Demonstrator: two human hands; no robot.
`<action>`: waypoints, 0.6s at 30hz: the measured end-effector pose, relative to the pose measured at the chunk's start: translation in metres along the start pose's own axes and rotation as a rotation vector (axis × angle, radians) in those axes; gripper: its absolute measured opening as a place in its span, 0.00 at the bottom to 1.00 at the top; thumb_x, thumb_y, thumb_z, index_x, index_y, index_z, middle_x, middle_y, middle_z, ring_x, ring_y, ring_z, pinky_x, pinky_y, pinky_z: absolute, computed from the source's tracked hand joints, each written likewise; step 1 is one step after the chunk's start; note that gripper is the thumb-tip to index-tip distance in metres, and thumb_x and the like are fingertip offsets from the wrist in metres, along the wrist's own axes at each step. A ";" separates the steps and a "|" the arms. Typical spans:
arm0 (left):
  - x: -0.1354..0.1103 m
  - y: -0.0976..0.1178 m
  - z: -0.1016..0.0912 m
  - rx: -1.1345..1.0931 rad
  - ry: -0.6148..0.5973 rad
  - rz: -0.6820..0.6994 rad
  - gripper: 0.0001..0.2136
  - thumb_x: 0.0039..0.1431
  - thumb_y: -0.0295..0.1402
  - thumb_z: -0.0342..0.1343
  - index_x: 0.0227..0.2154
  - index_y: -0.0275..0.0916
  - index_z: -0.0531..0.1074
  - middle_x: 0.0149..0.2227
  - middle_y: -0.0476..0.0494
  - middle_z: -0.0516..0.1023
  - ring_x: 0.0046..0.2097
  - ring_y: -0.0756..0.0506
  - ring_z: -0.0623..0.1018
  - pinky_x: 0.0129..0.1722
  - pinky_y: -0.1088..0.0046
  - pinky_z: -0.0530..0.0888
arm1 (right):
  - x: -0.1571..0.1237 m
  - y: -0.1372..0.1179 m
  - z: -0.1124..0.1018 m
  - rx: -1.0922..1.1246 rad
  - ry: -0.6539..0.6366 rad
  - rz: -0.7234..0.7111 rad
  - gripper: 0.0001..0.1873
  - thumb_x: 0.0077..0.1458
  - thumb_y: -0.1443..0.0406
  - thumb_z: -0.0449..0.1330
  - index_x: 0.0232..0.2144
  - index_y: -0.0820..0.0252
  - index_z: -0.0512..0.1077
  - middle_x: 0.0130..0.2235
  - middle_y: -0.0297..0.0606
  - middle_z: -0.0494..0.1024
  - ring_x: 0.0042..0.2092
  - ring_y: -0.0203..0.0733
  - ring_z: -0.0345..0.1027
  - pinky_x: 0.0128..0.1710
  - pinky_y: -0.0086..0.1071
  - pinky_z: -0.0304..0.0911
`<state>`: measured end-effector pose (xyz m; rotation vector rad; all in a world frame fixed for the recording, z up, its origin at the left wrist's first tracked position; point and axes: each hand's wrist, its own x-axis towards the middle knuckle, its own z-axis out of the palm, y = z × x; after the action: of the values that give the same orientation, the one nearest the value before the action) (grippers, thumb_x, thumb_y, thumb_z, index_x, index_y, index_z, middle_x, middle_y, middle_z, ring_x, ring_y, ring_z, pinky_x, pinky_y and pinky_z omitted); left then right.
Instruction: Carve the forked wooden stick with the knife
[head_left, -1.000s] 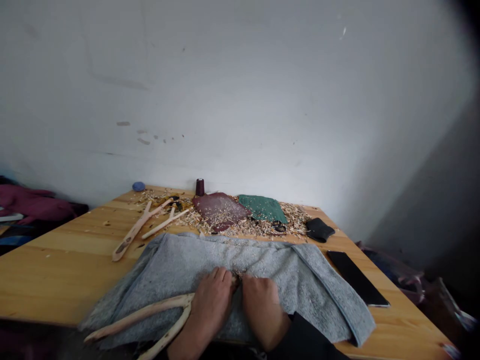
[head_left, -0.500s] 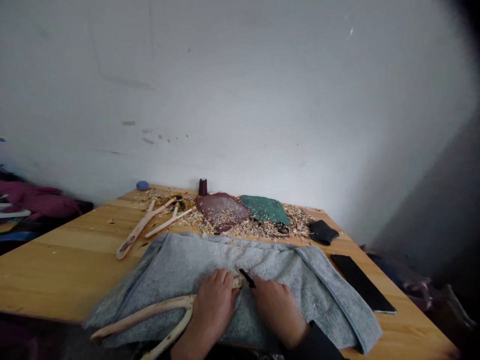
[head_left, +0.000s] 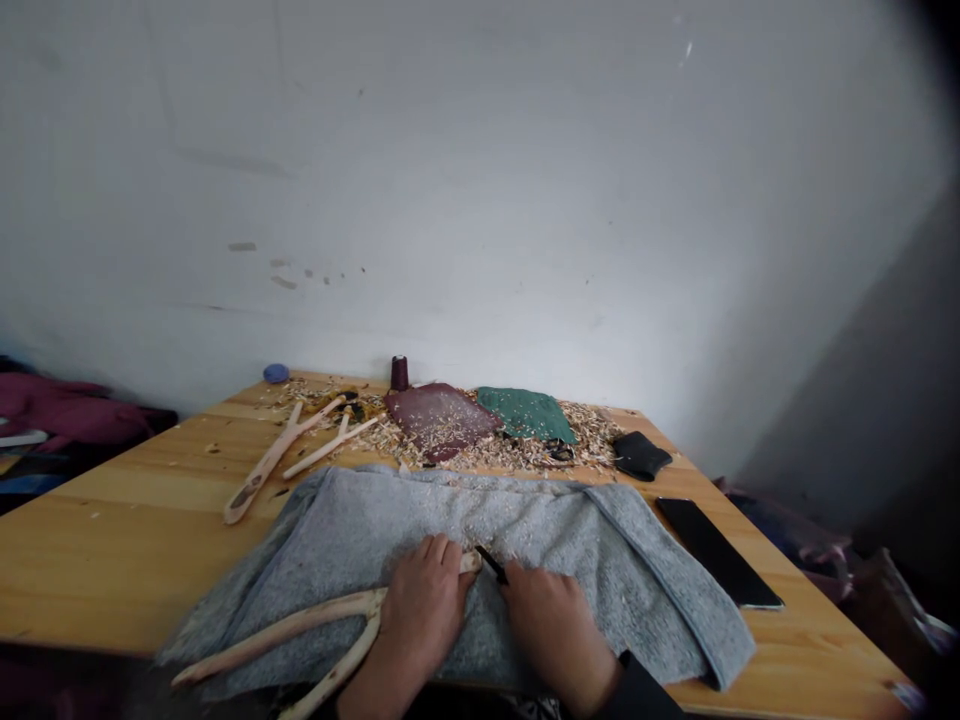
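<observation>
A peeled forked branch (head_left: pixel 300 622) lies over the grey cloth (head_left: pixel 360 530), its two prongs pointing down and left. My left hand (head_left: pixel 426 595) is wrapped round its stem, and the cut end sticks out past my fingers. My right hand (head_left: pixel 553 620) is closed on a knife, its handle hidden in my fist. The dark knife blade (head_left: pixel 491 563) points up and left, its tip close to the branch's end; whether they touch I cannot tell. Small shavings lie on the cloth around the blade.
Behind the cloth, wood shavings (head_left: pixel 592 435) surround a maroon piece (head_left: pixel 442 420) and a green cloth (head_left: pixel 525 412). Two forked sticks, a larger one (head_left: pixel 262 470) and a smaller one (head_left: pixel 330 455), lie left. A thread spool (head_left: pixel 399 373), black pouch (head_left: pixel 641 455) and phone-like slab (head_left: pixel 720 555) also sit there.
The whole view has shifted slightly, so table and objects appear a little further left. Both hands keep their grips, and the blade's tip now sits slightly lower, close to the branch's end.
</observation>
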<state>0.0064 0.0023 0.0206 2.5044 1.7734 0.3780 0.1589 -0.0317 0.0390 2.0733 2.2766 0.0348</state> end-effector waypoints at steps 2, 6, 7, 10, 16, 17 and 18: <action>0.001 0.000 -0.001 0.007 -0.014 -0.003 0.08 0.63 0.30 0.48 0.37 0.38 0.72 0.40 0.42 0.75 0.45 0.40 0.74 0.43 0.63 0.69 | 0.000 -0.004 -0.003 -0.012 -0.012 0.004 0.16 0.61 0.73 0.47 0.41 0.57 0.74 0.36 0.42 0.80 0.38 0.45 0.76 0.35 0.33 0.65; 0.002 0.000 -0.001 0.014 -0.032 0.006 0.09 0.63 0.30 0.46 0.37 0.38 0.72 0.40 0.41 0.75 0.45 0.40 0.74 0.43 0.63 0.69 | 0.002 -0.012 -0.009 -0.046 -0.025 0.006 0.18 0.58 0.77 0.48 0.41 0.59 0.74 0.37 0.42 0.79 0.39 0.44 0.76 0.36 0.32 0.66; 0.002 0.000 -0.001 0.017 -0.034 0.008 0.09 0.63 0.29 0.46 0.37 0.37 0.72 0.41 0.41 0.75 0.45 0.40 0.74 0.43 0.63 0.69 | 0.003 -0.013 -0.010 -0.056 -0.021 0.002 0.18 0.58 0.77 0.48 0.41 0.60 0.75 0.37 0.42 0.79 0.39 0.45 0.76 0.35 0.33 0.67; 0.003 -0.001 -0.001 0.029 -0.035 0.018 0.11 0.64 0.29 0.44 0.37 0.37 0.72 0.41 0.40 0.75 0.45 0.40 0.74 0.43 0.63 0.68 | 0.008 -0.017 -0.014 -0.081 -0.017 -0.015 0.18 0.58 0.77 0.48 0.40 0.61 0.75 0.37 0.43 0.79 0.39 0.47 0.76 0.34 0.35 0.68; 0.005 -0.001 -0.001 0.069 -0.050 0.025 0.12 0.62 0.24 0.42 0.36 0.37 0.72 0.40 0.40 0.76 0.44 0.41 0.74 0.42 0.65 0.68 | 0.023 -0.032 -0.017 -0.102 -0.060 -0.040 0.19 0.56 0.79 0.49 0.38 0.62 0.77 0.36 0.43 0.80 0.36 0.45 0.76 0.32 0.34 0.69; 0.005 0.000 -0.001 0.077 -0.057 0.030 0.13 0.61 0.23 0.42 0.36 0.37 0.72 0.40 0.40 0.76 0.44 0.41 0.74 0.42 0.65 0.68 | 0.026 -0.035 -0.017 -0.101 -0.064 -0.035 0.18 0.56 0.79 0.49 0.37 0.62 0.77 0.36 0.43 0.80 0.36 0.45 0.76 0.31 0.34 0.69; 0.005 0.000 -0.002 0.082 -0.065 0.036 0.14 0.60 0.22 0.41 0.36 0.37 0.72 0.40 0.40 0.76 0.44 0.41 0.74 0.42 0.66 0.67 | 0.028 -0.036 -0.017 -0.099 -0.066 -0.035 0.18 0.55 0.79 0.49 0.36 0.62 0.77 0.35 0.43 0.80 0.35 0.45 0.76 0.30 0.34 0.69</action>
<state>0.0075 0.0071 0.0233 2.5743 1.7571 0.2274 0.1191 -0.0064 0.0529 1.9561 2.2252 0.0750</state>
